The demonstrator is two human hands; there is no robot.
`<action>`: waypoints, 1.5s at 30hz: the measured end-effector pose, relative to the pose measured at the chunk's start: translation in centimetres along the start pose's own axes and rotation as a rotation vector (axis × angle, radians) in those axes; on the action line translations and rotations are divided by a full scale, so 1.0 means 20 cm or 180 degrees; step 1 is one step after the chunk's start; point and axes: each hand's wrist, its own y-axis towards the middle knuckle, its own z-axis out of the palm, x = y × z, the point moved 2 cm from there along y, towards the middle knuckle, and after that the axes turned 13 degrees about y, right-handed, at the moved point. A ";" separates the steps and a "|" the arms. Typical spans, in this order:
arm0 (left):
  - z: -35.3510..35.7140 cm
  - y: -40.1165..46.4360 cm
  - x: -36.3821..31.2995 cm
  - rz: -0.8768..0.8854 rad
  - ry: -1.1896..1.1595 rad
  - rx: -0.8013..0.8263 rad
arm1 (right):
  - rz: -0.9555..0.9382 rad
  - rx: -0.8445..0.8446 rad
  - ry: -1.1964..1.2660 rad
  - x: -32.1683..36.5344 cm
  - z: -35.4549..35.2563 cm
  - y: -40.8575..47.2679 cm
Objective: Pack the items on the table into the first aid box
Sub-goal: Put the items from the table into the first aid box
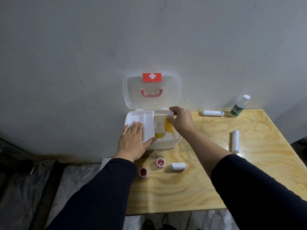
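Right hand (180, 121) clasping yellow bottle (169, 125)

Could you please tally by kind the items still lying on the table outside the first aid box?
Bandage rolls: 3
Tape rolls: 2
Clear bottle with white cap: 1
Total: 6 outside the first aid box; the yellow bottle in the right hand is not counted.
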 end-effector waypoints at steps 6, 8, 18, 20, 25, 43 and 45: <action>-0.21 0.07 0.01 -0.0026 -0.0003 -0.0088 | -0.0048 -0.0033 -0.0021 0.03 -0.18 0.01; -0.32 0.12 -0.03 0.0051 -0.0050 -0.0220 | 0.0016 -0.0018 -0.0174 0.00 -0.25 0.01; -0.69 0.41 -0.62 0.1008 -0.0088 -0.0162 | 0.0739 -0.0166 -0.0732 -0.33 -0.81 0.01; -0.70 0.45 -0.75 0.1070 -0.0164 0.0064 | 0.0851 -0.0344 -0.0711 -0.42 -0.93 0.02; -0.68 0.56 -1.04 0.1145 -0.0216 0.0438 | 0.1056 -0.0653 -0.0610 -0.62 -1.15 0.12; -0.50 0.78 -1.26 0.0723 -0.0324 0.0691 | 0.1127 -0.0950 0.0679 -0.96 -1.16 0.53; -0.51 0.76 -1.25 0.0742 -0.0317 0.0685 | 0.1088 -0.0958 0.0700 -0.93 -1.15 0.51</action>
